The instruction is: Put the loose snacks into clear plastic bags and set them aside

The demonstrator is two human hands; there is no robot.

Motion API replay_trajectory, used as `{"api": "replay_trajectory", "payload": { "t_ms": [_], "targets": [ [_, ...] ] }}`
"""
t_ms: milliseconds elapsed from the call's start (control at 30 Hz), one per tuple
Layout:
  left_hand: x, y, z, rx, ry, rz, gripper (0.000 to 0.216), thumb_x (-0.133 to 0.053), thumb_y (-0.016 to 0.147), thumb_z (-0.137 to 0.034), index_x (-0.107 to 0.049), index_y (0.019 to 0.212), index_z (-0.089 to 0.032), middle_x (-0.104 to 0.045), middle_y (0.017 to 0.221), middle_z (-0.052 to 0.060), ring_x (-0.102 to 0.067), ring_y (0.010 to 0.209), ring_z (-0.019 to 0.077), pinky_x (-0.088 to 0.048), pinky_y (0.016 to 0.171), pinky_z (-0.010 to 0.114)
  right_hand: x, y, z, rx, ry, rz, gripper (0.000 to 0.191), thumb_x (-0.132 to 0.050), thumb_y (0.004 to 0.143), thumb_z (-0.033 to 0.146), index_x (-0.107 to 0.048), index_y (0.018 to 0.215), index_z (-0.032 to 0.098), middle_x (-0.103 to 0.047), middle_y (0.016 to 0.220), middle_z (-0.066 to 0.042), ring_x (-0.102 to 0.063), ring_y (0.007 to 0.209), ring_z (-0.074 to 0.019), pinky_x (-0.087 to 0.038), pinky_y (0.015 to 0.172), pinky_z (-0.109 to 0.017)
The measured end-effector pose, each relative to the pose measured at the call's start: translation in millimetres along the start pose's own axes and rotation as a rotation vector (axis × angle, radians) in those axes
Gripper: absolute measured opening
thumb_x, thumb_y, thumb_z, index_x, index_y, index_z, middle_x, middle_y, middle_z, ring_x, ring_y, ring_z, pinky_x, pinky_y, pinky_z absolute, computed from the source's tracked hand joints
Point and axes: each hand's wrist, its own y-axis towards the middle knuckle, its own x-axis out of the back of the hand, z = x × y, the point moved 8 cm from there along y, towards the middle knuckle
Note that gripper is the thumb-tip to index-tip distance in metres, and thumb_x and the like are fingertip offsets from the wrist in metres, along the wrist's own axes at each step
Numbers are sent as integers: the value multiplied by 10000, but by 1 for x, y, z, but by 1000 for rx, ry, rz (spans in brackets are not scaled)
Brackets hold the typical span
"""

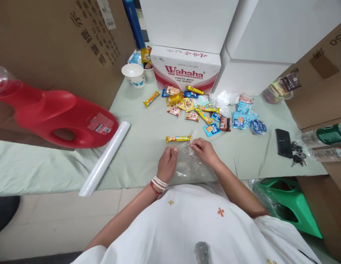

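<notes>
My left hand (167,161) and my right hand (204,150) both pinch the top edge of a clear plastic bag (188,165) that lies flat on the pale green cloth (137,146) in front of me. A yellow snack bar (178,138) lies just beyond the bag's edge, between the two hands. Further back sits a loose pile of small snack packets (203,110) in yellow, blue and brown wrappers. A beaded bracelet is on my left wrist.
A red detergent jug (63,117) lies on its side at the left, with a roll of clear bags (106,157) beside it. A Wahaha box (185,69) and a paper cup (134,74) stand behind. A phone (283,143), keys (298,157) and bottles (324,135) are at right.
</notes>
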Motion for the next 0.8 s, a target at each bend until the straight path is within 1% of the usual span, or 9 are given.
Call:
{"api": "replay_trajectory", "payload": {
  "t_ms": [67, 100, 133, 200, 300, 433, 500, 700, 800],
  "targets": [
    [13, 1, -13, -140, 264, -104, 608, -499, 908, -723, -637, 1168, -191, -677, 1018, 128, -612, 1023, 301, -505, 922, 471, -5, 1, 9, 63, -90, 26, 159, -624, 965, 256, -744, 879, 196, -618, 800, -33, -574, 792, -178, -424, 770, -284],
    [15, 2, -17, -178, 348, -124, 622, -558, 880, -705, -626, 1215, -184, -675, 1122, 156, -596, 1098, 321, -486, 957, 481, -8, 2, 13, 95, -121, 53, 155, -626, 964, 238, -745, 874, 197, -635, 816, -39, -579, 818, -183, -421, 799, -291],
    [13, 4, -19, -185, 397, -100, 590, -598, 867, -669, -634, 1207, -188, -678, 1138, 156, -600, 1090, 318, -487, 938, 459, -11, 2, 18, 122, -137, 80, 158, -623, 965, 226, -745, 869, 197, -651, 833, -44, -585, 841, -187, -418, 822, -296],
    [1, 10, -14, -128, 406, 23, 396, -602, 886, -580, -681, 1001, -209, -692, 915, 88, -622, 873, 256, -486, 792, 365, -13, 2, 22, 136, -122, 112, 170, -608, 973, 225, -741, 870, 198, -668, 841, -44, -593, 852, -188, -417, 820, -296],
    [-9, 16, -5, -35, 172, 86, 411, -515, 941, -539, -596, 700, -216, -495, 578, -15, -477, 582, 160, -391, 609, 275, -2, 1, 14, 60, 5, 51, 187, -607, 972, 298, -735, 875, 202, -672, 823, -29, -591, 801, -173, -424, 756, -280],
    [-17, 13, 16, 148, -350, 86, 499, -558, 891, -690, -606, 748, -214, -359, 521, -63, -326, 467, 115, -283, 458, 229, 17, -11, -19, -134, 345, 2, 319, -642, 914, 505, -713, 851, 200, -585, 702, 19, -507, 626, -136, -429, 596, -252],
    [-21, 9, 25, 246, -502, 101, 512, -594, 862, -713, -623, 760, -212, -320, 520, -72, -264, 441, 103, -215, 408, 219, 23, -21, -36, -235, 482, -2, 389, -674, 864, 583, -712, 871, 196, -528, 656, 38, -450, 553, -120, -411, 512, -244],
    [-9, 3, 30, 361, -604, 103, 451, -622, 873, -641, -690, 831, -197, -288, 589, -64, -226, 450, 95, -163, 381, 220, 48, -50, -79, -383, 627, -101, 412, -755, 795, 595, -724, 856, 189, -515, 606, 47, -418, 504, -101, -362, 456, -228],
    [3, 0, 36, 413, -572, 109, 504, -629, 847, -684, -697, 928, -191, -278, 600, -72, -210, 454, 94, -172, 383, 224, 58, -62, -96, -435, 694, -167, 409, -806, 745, 586, -717, 843, 198, -561, 658, 35, -466, 553, -109, -416, 493, -231]
  ]
}}
